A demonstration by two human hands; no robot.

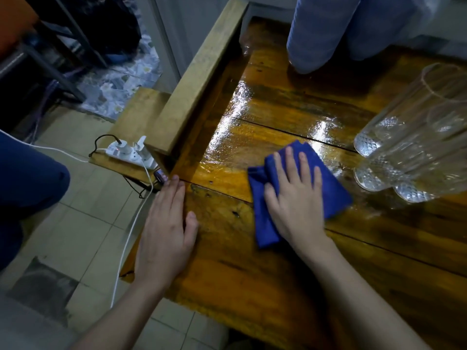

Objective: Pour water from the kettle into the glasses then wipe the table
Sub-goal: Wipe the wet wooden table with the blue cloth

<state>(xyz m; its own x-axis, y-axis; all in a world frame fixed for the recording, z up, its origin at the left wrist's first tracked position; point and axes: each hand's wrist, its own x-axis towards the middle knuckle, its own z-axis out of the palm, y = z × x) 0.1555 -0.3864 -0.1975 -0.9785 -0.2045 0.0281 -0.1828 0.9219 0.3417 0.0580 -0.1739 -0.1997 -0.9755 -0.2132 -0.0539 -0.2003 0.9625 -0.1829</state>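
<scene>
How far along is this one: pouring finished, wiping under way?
Pouring can't be confirmed: the glasses stand grouped at right, their fill unclear, no kettle in view. Wiping is in hand: the right hand presses a blue cloth flat on the wooden table; the left hand rests on its edge. Glossy boards beyond remain.

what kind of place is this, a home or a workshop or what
Probably a home, a lived-in room rather than a workshop. A varnished wooden table holds drinking glasses, a white power strip sits on a low ledge, and patterned fabric lies on the tiled floor.
</scene>
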